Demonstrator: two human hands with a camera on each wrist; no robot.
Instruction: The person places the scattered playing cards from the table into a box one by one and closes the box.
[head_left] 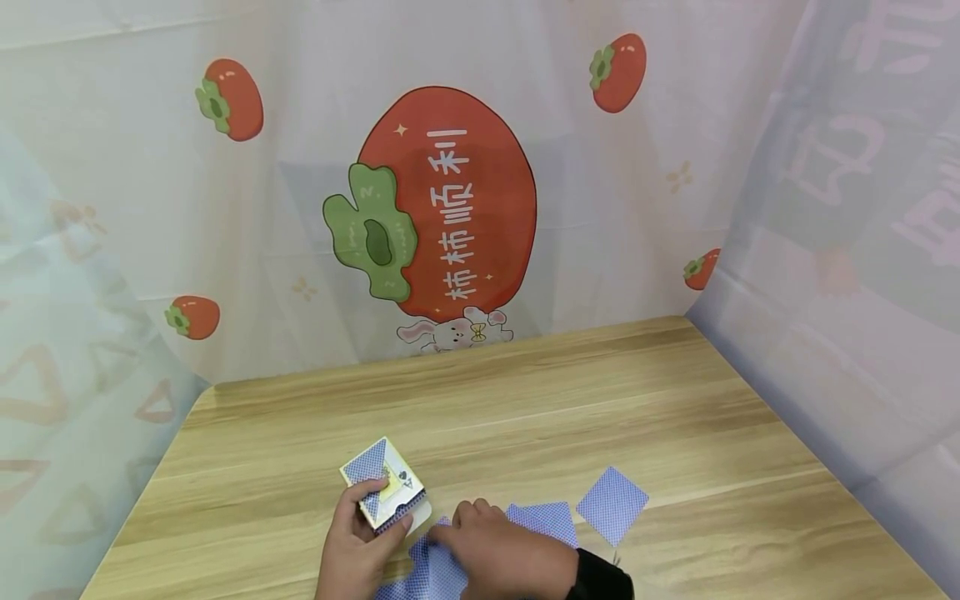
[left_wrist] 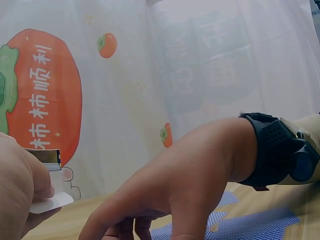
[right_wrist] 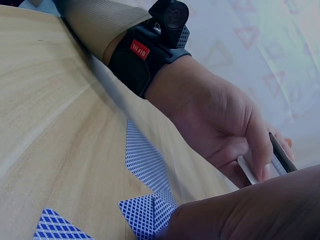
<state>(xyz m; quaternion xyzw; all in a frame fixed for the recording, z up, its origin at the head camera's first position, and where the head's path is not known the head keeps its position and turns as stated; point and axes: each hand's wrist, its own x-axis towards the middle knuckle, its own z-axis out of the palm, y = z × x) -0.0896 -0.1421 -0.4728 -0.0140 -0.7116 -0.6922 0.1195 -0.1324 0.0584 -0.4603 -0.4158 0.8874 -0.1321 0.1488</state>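
Note:
My left hand (head_left: 355,537) grips a playing-card box (head_left: 393,492) with a blue-checked and yellow front, tilted over the table. The box's white flap (left_wrist: 52,202) hangs open toward me, and card edges show in its mouth. To the right, my right hand (head_left: 506,552) reaches down over loose blue-checked playing cards (head_left: 442,575) at the near edge of the view. Its index finger and thumb are spread apart in the left wrist view, and the fingertips are out of sight there. The other fingers bend under the palm.
More blue-backed cards (head_left: 551,521) lie face down just beyond my right hand. A single card (head_left: 612,506) lies farther right on the wood-grain table (head_left: 480,417). Cloth sheets with printed persimmons (head_left: 465,200) hang behind and along both sides.

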